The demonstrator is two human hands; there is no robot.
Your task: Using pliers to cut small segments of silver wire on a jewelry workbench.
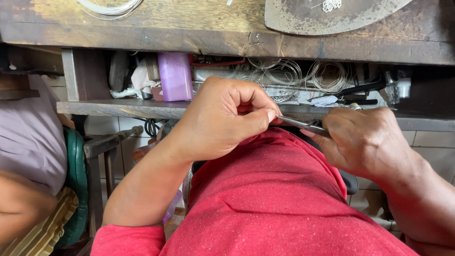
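- The left hand (222, 118) is curled into a loose fist, thumb and forefinger pinched together on something too small to make out, right at the tip of the slim grey metal pliers (303, 125).
- The right hand (367, 142) is wrapped closed around the handles of those pliers, whose narrow tapered nose points left and meets the left fingertips; the jaws look closed, though whatever sits between them cannot be seen.
- Judging by the pose, this is fine shaping or gripping of a tiny piece held above the lap, over the red speckled knit shirt (275, 199); it calls for a steady pinch and small, controlled wrist turns.
- Behind the hands, a dark worn wooden shelf (118, 109) under the bench holds loose coils of thin silvery wire (327, 76), springy and tangled, and a smooth lilac plastic box (175, 76).
- Above lies the scarred wooden benchtop (189, 28) with a rusted, rounded metal plate (327, 16).
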